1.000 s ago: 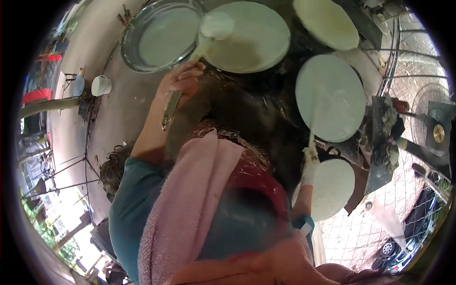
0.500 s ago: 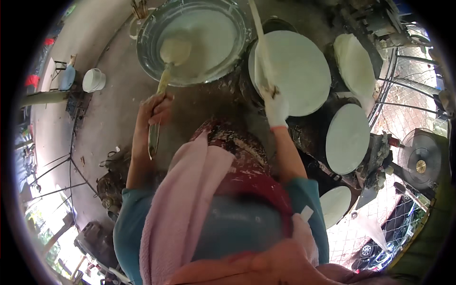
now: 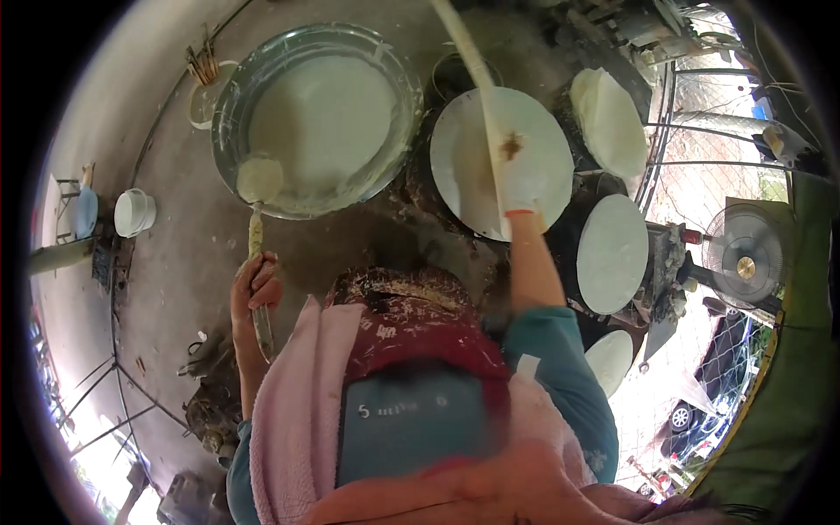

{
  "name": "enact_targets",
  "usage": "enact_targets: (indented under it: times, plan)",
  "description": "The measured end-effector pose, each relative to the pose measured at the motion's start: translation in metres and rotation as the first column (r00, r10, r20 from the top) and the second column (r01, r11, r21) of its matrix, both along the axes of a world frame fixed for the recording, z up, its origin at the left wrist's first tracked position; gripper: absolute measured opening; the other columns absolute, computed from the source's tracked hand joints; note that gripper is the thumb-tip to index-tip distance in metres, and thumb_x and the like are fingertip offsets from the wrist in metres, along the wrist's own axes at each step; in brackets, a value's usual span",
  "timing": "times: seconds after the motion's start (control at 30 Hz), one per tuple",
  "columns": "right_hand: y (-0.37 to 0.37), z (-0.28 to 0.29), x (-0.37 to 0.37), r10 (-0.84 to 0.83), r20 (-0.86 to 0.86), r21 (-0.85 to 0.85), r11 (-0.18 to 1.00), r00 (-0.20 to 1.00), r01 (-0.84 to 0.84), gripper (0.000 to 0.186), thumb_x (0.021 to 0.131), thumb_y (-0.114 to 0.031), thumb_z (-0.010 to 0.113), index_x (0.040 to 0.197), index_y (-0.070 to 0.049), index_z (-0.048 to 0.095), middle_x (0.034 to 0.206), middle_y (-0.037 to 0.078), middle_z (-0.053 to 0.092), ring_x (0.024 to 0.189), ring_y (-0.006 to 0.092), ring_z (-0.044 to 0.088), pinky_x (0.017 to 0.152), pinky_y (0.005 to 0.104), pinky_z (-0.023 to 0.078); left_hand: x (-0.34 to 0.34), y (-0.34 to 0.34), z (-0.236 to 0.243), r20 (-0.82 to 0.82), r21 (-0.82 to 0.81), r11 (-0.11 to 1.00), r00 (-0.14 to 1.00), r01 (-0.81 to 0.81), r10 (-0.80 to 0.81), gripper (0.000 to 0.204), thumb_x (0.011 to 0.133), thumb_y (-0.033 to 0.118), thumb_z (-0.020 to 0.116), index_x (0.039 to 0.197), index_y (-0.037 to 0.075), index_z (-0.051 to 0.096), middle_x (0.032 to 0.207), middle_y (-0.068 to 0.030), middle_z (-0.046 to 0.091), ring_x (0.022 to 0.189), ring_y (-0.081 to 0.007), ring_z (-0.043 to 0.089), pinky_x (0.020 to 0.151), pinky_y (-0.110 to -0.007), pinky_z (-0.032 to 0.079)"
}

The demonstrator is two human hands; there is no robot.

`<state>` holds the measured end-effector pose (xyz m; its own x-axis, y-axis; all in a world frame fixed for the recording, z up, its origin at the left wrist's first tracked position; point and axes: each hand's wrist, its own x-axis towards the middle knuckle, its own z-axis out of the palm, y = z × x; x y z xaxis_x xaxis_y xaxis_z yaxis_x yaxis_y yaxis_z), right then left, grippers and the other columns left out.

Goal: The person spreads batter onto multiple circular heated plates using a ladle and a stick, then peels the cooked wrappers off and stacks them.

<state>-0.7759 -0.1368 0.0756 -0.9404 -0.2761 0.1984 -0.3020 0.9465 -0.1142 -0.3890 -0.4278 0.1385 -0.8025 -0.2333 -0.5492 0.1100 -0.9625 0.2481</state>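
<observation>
My left hand (image 3: 255, 284) is closed round the handle of a ladle (image 3: 260, 179). The ladle's pale-coated round bowl sits at the near left rim of a wide metal basin (image 3: 409, 140) holding milky white liquid. My right hand (image 3: 521, 194), in a white glove with a brown patch, grips a long pale flat stick (image 3: 472, 61) that reaches away from me. Hand and stick are over a round white surface (image 3: 455, 149) to the right of the basin; the glove blends into it, so the fingers are hard to make out.
More round white tops (image 3: 612, 254) stand to my right, and a pale folded sheet (image 3: 610, 122) is draped on one farther off. A standing fan (image 3: 744, 262) is at the far right. A white bucket (image 3: 135, 213) and a pot with sticks (image 3: 203, 105) are on the left.
The ladle has come from over the white liquid back to the basin's near rim. My right hand and the stick have moved from the round top's left edge to over its middle.
</observation>
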Motion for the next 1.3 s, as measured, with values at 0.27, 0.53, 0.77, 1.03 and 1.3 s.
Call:
enact_targets:
  times: [0.27, 0.53, 0.77, 1.03, 1.3]
  plan:
    - [0.065, 0.198, -0.123, 0.268, -0.029, -0.214, 0.940, 0.963, -0.268, 0.037, 0.075, -0.032, 0.064, 0.097, -0.002, 0.064, 0.090, 0.019, 0.065, 0.085, 0.0340, 0.063, 0.076, 0.0414, 0.048, -0.035, 0.027, 0.005, 0.042, -0.046, 0.994, 0.994, -0.099, 0.101, 0.022, 0.096, 0.013, 0.043, 0.101, -0.008, 0.049, 0.061, 0.0015, 0.036, 0.034, -0.0045, 0.028, 0.031, -0.018, 0.024]
    - [0.200, 0.288, -0.292, -0.012, -0.005, -0.760, 0.650, 1.000, 0.004, 0.038, 0.070, -0.019, 0.074, 0.098, 0.004, 0.064, 0.079, 0.007, 0.065, 0.067, 0.0166, 0.057, 0.063, 0.0271, 0.047, -0.096, 0.085, 0.024, 0.034, -0.133, 0.983, 0.991, -0.122, 0.128, 0.019, 0.096, 0.010, 0.042, 0.100, -0.007, 0.048, 0.062, 0.0017, 0.038, 0.033, -0.0030, 0.027, 0.030, -0.017, 0.021]
    - [0.354, 0.130, -0.335, -0.276, -0.141, -0.269, 0.935, 0.951, 0.231, 0.028, 0.092, -0.027, 0.049, 0.093, -0.004, 0.065, 0.078, 0.013, 0.064, 0.068, 0.0219, 0.063, 0.061, 0.0340, 0.050, -0.137, 0.124, 0.031, 0.017, -0.115, 0.979, 0.986, -0.166, 0.169, 0.020, 0.097, 0.009, 0.038, 0.101, -0.009, 0.045, 0.061, 0.0017, 0.037, 0.033, -0.0035, 0.030, 0.030, -0.018, 0.021]
    - [0.323, -0.059, -0.297, -0.393, 0.459, -0.889, -0.193, 0.797, 0.416, 0.031, 0.076, 0.002, 0.066, 0.105, 0.002, 0.056, 0.087, 0.007, 0.063, 0.070, 0.0168, 0.059, 0.059, 0.0306, 0.049, -0.167, 0.141, 0.045, -0.024, -0.103, 0.986, 0.991, -0.131, 0.129, 0.023, 0.098, 0.010, 0.034, 0.106, -0.010, 0.041, 0.063, 0.0000, 0.036, 0.035, -0.0064, 0.035, 0.034, -0.020, 0.025]
    - [0.312, -0.067, -0.303, -0.461, 0.381, -0.798, 0.274, 0.801, 0.537, 0.034, 0.077, -0.013, 0.069, 0.106, 0.001, 0.057, 0.090, 0.012, 0.065, 0.072, 0.0221, 0.061, 0.067, 0.0333, 0.050, -0.164, 0.124, 0.027, -0.045, -0.011, 0.995, 0.994, -0.103, 0.102, 0.022, 0.098, 0.010, 0.034, 0.105, -0.010, 0.041, 0.064, -0.0014, 0.038, 0.036, -0.0071, 0.034, 0.036, -0.018, 0.028]
